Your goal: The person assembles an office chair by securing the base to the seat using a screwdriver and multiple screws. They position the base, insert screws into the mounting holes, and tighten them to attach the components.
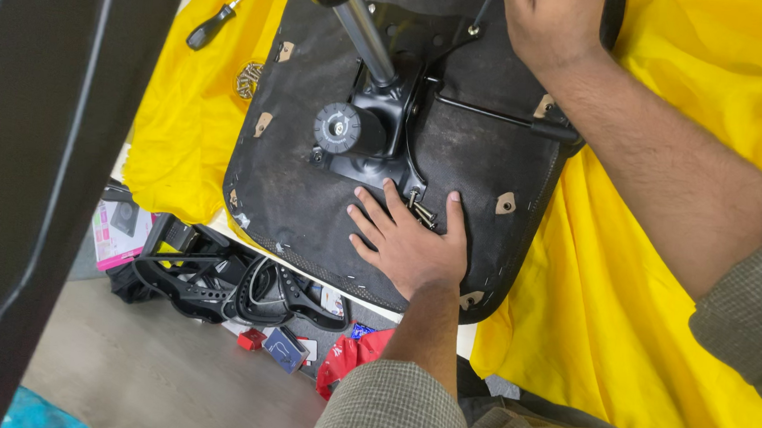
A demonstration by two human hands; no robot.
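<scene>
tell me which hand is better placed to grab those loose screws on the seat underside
Left. The left hand lies flat on the seat underside with the loose screws between its fingers. The right hand is up at the far edge, closed around something.

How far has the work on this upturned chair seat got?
Looks done: mechanism plate sits on the seat underside, gas cylinder fitted. In hand: left hand rests flat beside loose screws; right hand grips something at the far edge. Left: those screws, screwdriver unused.

The left hand [410, 243] lies flat, fingers spread, while the right hand [551, 20] is curled, forearm extended.
</scene>
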